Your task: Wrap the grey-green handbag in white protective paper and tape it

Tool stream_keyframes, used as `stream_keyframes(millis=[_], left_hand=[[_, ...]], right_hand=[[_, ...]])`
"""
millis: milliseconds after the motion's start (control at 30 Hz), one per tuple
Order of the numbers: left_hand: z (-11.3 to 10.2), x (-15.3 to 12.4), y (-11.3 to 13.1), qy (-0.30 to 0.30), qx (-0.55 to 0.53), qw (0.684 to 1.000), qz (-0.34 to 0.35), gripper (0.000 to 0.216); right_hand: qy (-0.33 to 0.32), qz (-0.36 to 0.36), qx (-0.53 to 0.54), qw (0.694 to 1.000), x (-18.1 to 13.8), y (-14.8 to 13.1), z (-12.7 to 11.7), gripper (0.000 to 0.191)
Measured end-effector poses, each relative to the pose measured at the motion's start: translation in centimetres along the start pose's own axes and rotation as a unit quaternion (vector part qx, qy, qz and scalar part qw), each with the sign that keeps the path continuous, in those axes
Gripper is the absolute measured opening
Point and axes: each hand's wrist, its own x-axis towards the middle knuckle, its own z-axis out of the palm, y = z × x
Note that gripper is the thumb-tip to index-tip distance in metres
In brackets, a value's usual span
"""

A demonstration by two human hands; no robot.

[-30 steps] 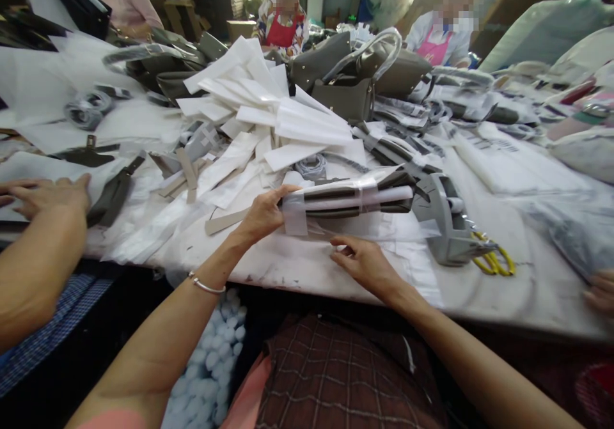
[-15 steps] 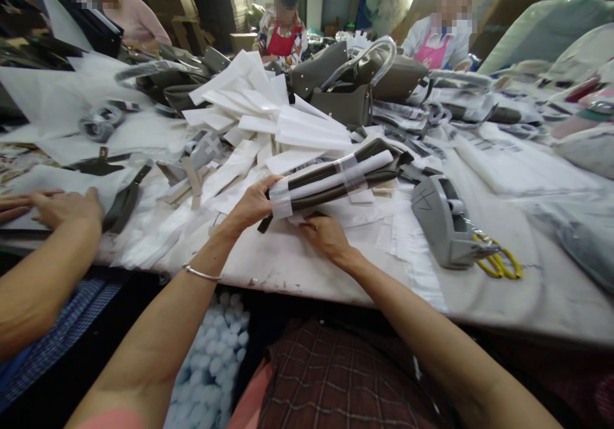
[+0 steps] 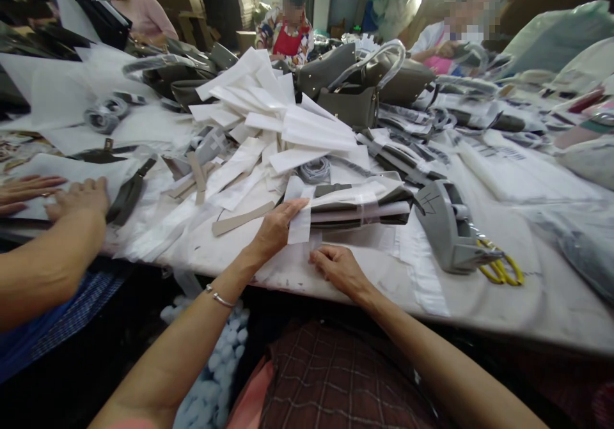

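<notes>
My left hand (image 3: 281, 224) is closed on the left end of a flat bundle of dark olive straps (image 3: 357, 205), its thumb against a white paper wrap (image 3: 300, 221). White padding lies along the straps, and a clear band circles their middle. Below the bundle, my right hand (image 3: 340, 269) is closed in a pinch. A translucent strip (image 3: 315, 242) hangs from the bundle's underside to those fingertips; its far end is hidden. Right of the bundle stands a grey tape dispenser (image 3: 444, 224), with yellow-handled scissors (image 3: 501, 266) beside it.
A heap of white paper strips (image 3: 307, 132) and dark handbags (image 3: 350, 106) lies behind. A coiled strap (image 3: 314, 170) and a beige strip (image 3: 242, 220) are near the bundle. At left, a co-worker's hands (image 3: 81, 199) press white sheeting. Other people work across the table (image 3: 480, 301).
The bundle has come down and turned to lie nearly level, showing a different side. My right hand has shifted down and right, out from beneath it. The coiled strap and beige strip are now uncovered.
</notes>
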Motion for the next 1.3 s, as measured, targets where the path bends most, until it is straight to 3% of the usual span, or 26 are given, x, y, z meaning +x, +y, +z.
stream_keyframes(millis=[200, 433, 733, 967, 1167, 1300], left_hand=[[1.7, -1.2, 0.6, 0.011, 0.043, 0.998, 0.045, 0.072], [2.0, -1.4, 0.3, 0.017, 0.046, 0.997, 0.052, 0.073], [2.0, -1.6, 0.3, 0.018, 0.07, 0.994, 0.083, 0.065], [1.0, -3.5, 2.4, -0.052, 0.125, 0.98, 0.144, 0.045], [-0.3, -4.4, 2.6, -0.069, 0.032, 0.987, 0.143, 0.047], [-0.3, -4.6, 2.6, -0.064, -0.004, 0.989, 0.134, 0.043]], right_hand=[[-0.021, 0.079, 0.075, 0.994, -1.6, 0.2, 1.7, 0.039], [-0.033, 0.127, 0.204, 0.97, -3.7, 0.5, 3.0, 0.051], [-0.067, 0.16, 0.185, 0.967, -5.2, 0.5, 4.0, 0.052], [-0.112, 0.118, 0.256, 0.953, -3.7, -2.0, 2.5, 0.054], [-0.113, 0.138, 0.384, 0.906, -3.0, -3.5, 0.3, 0.047], [-0.118, 0.159, 0.416, 0.888, -2.5, -4.2, -0.6, 0.046]])
